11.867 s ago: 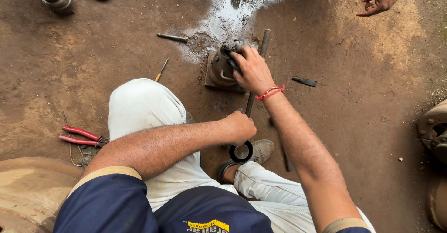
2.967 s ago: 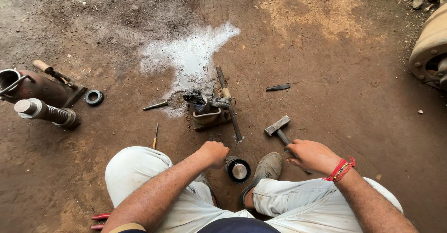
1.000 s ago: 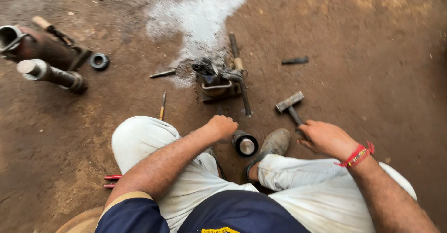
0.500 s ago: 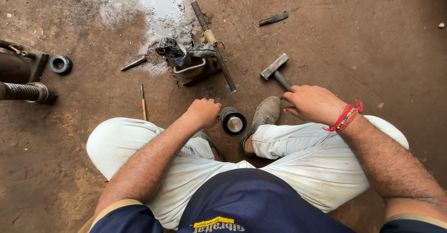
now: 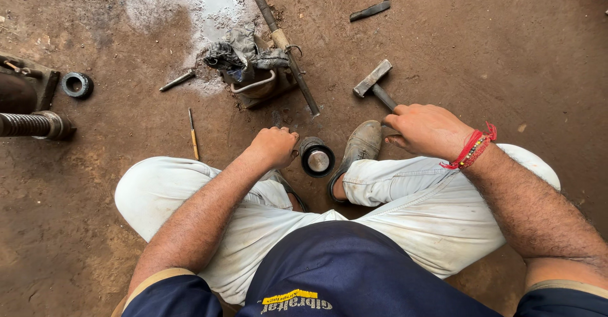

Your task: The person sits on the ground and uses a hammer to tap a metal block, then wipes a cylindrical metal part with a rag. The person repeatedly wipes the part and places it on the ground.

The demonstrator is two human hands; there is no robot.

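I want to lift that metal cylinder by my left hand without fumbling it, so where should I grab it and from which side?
Probably around the outer wall of the cylinder, coming from above. It stands upright with its round, shiny top face up, so the curved sides are free. The left hand already sits at its left edge; the shoe crowds the right side.

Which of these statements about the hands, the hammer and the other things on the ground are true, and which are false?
1. The right hand grips the hammer by its handle. True.
2. The left hand holds the screwdriver. False: it lies alone on the ground, left of that hand.
3. A round metal cylinder stands between the left hand and a shoe. True.
4. The hammer's head is raised high. False: it sits low near the ground.
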